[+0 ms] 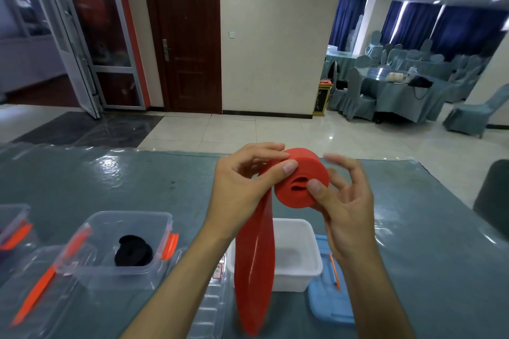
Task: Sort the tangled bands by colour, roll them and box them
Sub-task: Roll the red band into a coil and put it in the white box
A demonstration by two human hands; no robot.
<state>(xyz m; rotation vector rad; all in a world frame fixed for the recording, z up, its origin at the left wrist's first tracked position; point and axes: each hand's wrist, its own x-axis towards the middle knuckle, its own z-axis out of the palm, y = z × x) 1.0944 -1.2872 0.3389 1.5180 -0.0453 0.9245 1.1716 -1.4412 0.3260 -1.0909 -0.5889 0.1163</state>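
We're seeing black band (134, 251) sitting rolled in clear box (115, 245) on worktop (413, 228). Left hand (242, 187), right hand (344, 201) fingers pinching red band roll (298, 192) (tail hanging) over white box (297, 253).

Rolled band (134, 252) in left box (115, 242)

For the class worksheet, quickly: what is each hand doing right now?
Left hand: fingers and thumb pinch the red band at the roll's edge.
Right hand: thumb and fingers grip the rolled part of the red band.
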